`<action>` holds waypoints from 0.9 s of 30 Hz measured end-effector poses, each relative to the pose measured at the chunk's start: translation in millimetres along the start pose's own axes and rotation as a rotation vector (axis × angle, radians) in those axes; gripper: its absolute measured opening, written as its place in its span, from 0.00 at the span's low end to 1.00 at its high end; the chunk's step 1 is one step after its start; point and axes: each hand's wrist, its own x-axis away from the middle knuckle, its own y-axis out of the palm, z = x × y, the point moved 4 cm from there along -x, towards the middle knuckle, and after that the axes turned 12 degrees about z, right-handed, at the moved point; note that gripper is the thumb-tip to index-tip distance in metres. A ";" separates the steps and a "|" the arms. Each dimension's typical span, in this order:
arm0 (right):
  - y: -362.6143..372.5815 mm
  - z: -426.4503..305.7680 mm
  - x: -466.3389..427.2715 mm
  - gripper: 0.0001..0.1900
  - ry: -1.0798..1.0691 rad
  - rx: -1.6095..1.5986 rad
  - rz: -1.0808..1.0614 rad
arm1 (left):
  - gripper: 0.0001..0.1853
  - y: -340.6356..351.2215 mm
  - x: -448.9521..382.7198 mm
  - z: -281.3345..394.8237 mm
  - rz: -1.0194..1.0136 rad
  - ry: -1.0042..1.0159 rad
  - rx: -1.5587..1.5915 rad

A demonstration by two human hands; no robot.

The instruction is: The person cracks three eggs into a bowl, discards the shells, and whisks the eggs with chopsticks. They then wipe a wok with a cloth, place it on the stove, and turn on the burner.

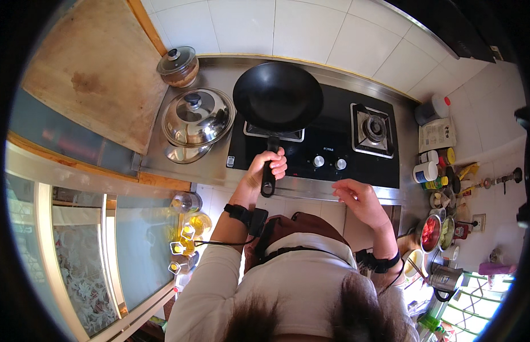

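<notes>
My left hand [268, 166] is wrapped around the black handle [268, 187] of a dark wok [278, 96]. The wok's inside looks bare, and it covers most of the left burner [294, 136] of a black gas hob [333, 117]. Whether its base rests on the burner or is lifted cannot be told. Over the hob's front edge, just in front of two silver knobs, my right hand [361, 200] hovers with bent fingers and nothing in it. The right burner [374, 129] carries no pan.
Left of the hob sit a steel pan with a domed lid [196, 117] and a glass-lidded pot [178, 66]. Jars [425, 172] line the right wall, near a bowl of red pieces [430, 233] and a bowl with chopsticks [413, 263]. Oil bottles [198, 224] stand lower left.
</notes>
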 end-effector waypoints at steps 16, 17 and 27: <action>41.5 12.8 -25.6 0.09 0.122 -0.170 0.001 | 0.08 5.1 13.9 14.8 0.352 -0.005 -0.358; 43.5 22.5 -25.0 0.09 0.161 -0.227 0.022 | 0.10 -2.0 12.2 17.4 0.297 -0.025 -0.345; 72.6 146.2 -38.5 0.11 0.318 0.128 0.051 | 0.19 -6.7 26.3 16.9 0.383 -0.014 -0.283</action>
